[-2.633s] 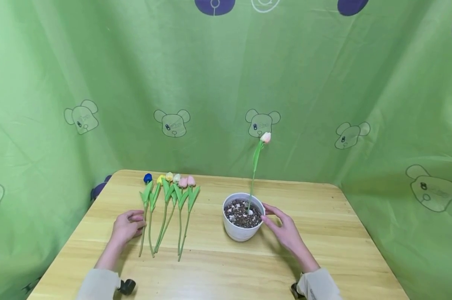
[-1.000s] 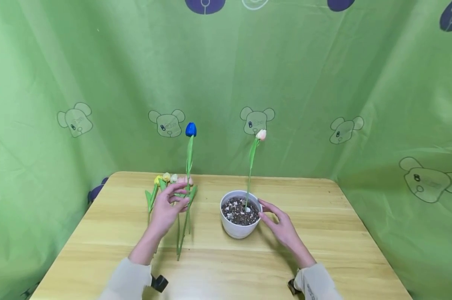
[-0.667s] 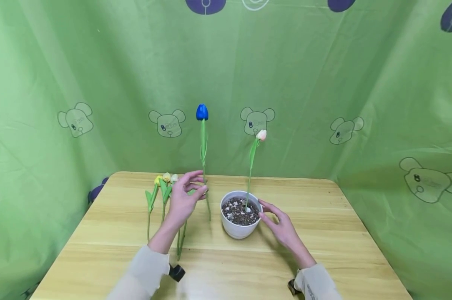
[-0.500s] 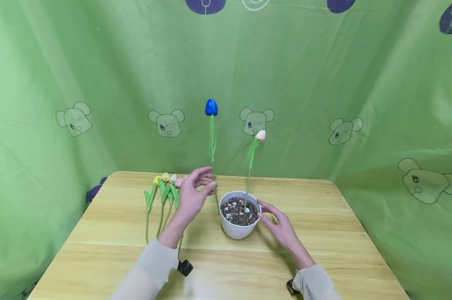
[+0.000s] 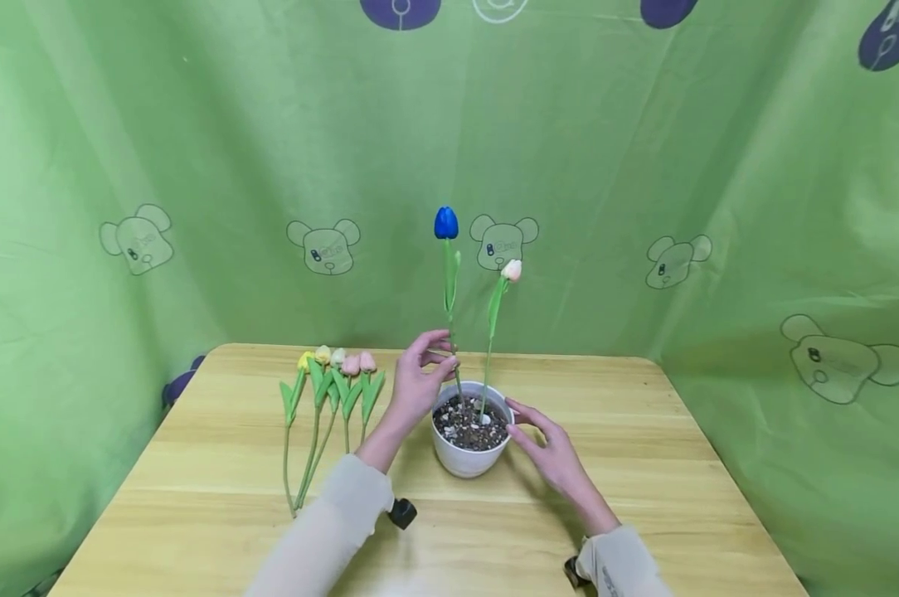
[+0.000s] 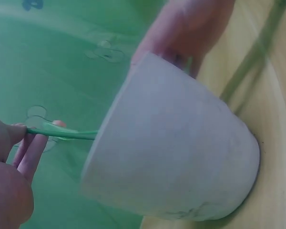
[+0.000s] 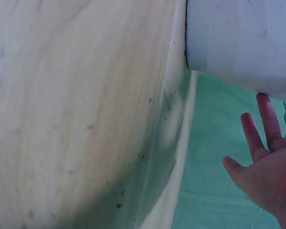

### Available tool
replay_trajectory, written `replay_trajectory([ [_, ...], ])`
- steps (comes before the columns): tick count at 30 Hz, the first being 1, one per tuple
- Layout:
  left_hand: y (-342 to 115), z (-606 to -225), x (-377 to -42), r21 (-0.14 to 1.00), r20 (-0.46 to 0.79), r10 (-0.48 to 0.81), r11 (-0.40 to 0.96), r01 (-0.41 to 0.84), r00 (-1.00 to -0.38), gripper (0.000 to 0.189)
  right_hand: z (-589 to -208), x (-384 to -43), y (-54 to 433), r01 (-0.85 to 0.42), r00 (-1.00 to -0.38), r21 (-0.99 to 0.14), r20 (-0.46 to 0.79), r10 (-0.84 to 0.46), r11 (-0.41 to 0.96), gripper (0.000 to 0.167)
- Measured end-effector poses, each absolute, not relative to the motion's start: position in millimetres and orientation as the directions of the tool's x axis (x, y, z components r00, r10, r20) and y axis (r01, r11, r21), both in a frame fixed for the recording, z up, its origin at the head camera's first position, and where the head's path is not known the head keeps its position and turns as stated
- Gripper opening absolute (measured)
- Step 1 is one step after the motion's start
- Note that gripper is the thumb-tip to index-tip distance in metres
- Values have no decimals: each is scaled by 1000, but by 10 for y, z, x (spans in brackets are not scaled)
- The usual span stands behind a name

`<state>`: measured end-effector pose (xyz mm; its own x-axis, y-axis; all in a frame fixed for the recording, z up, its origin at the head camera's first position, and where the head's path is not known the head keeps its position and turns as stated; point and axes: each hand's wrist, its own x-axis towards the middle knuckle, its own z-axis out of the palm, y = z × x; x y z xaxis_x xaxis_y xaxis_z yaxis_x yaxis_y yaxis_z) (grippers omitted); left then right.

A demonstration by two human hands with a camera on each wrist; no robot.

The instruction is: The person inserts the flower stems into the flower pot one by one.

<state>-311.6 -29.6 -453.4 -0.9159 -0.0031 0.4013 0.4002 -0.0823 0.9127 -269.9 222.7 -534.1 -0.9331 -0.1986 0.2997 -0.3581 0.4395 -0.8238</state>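
Observation:
My left hand (image 5: pixel 418 377) pinches the green stem of a blue artificial tulip (image 5: pixel 445 224), upright over the left part of a white pot (image 5: pixel 468 462). Its lower end meets the dark, pebbly soil (image 5: pixel 466 438) in the head view. In the left wrist view the stem (image 6: pixel 78 135) runs from thumb and fingers past the rim, which hides its tip. A pale pink tulip (image 5: pixel 512 270) stands in the same pot, leaning slightly right. My right hand (image 5: pixel 552 452) touches the pot's right side at the rim; in the right wrist view its fingers (image 7: pixel 267 117) are extended, one against the wall.
Several more tulips lie side by side on the wooden table (image 5: pixel 211 497) left of the pot, among them a yellow tulip (image 5: pixel 305 361) and a pink tulip (image 5: pixel 367 362). My left sleeve (image 5: pixel 330 522) covers some stem ends. A green curtain (image 5: pixel 390 124) hangs behind the table.
My left hand has picked up the blue tulip from the left of the row, raised it upright and carried it right into the pot. The right hand has stayed at the pot's rim.

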Motion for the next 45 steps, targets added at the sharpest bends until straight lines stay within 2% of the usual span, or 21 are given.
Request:
replay_trajectory([
  [10,-202,-4740,-3191,911,413,5,-8,413,-911,42,-5352,-2642,2203,-333,-942,-834,275,-191,441,48],
  [23,-162,-4730,-3243,857,497,33,139,497,-867,38,-5335,-2674,2200,-337,-941,-834,287,-178,437,47],
  [30,-151,-4782,-3230,782,531,101,325,532,-841,25,-5331,-2688,2205,-328,-944,-839,275,-182,435,48],
  [40,-150,-4793,-3235,775,551,83,319,546,-830,29,-5313,-2685,2188,-340,-940,-841,282,-194,421,47],
  [45,-149,-4822,-3258,797,514,106,308,519,-851,27,-5305,-2690,2195,-340,-939,-840,280,-199,422,48],
])
